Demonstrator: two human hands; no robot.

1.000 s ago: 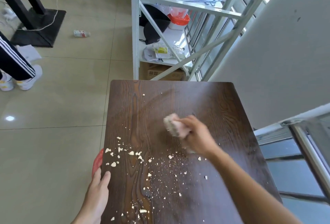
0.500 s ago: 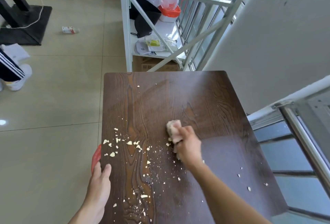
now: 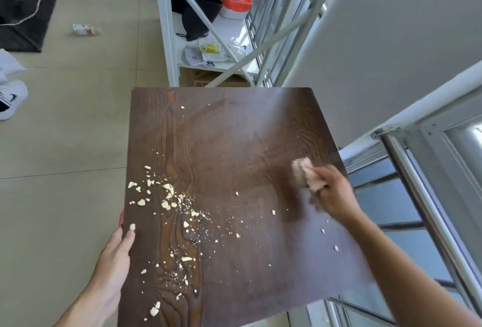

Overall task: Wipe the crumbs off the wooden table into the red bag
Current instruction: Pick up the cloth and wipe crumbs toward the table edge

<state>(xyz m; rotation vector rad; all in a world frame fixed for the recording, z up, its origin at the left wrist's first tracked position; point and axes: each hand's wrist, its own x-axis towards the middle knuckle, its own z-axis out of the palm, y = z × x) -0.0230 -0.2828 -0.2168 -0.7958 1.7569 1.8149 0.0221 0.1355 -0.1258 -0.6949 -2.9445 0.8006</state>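
Note:
Pale crumbs (image 3: 167, 201) lie scattered over the left half of the dark wooden table (image 3: 234, 131), with a few more near its right edge. My right hand (image 3: 332, 195) is shut on a crumpled pinkish cloth (image 3: 303, 174) at the table's right side. My left hand (image 3: 114, 259) rests against the left edge, fingers along the rim. Only a sliver of the red bag (image 3: 121, 218) shows below that edge, just above my fingertips; whether the hand grips it is hidden.
A white metal shelf rack (image 3: 208, 26) with bags and a black pouch stands behind the table. A metal railing (image 3: 422, 196) and a white wall (image 3: 391, 39) close the right side. Tiled floor lies to the left, with a small carton (image 3: 84, 29) and someone's shoe (image 3: 13, 97).
My right hand has carried the cloth from the table's middle out to the right side. The view has shifted slightly. My left hand stays at the left edge.

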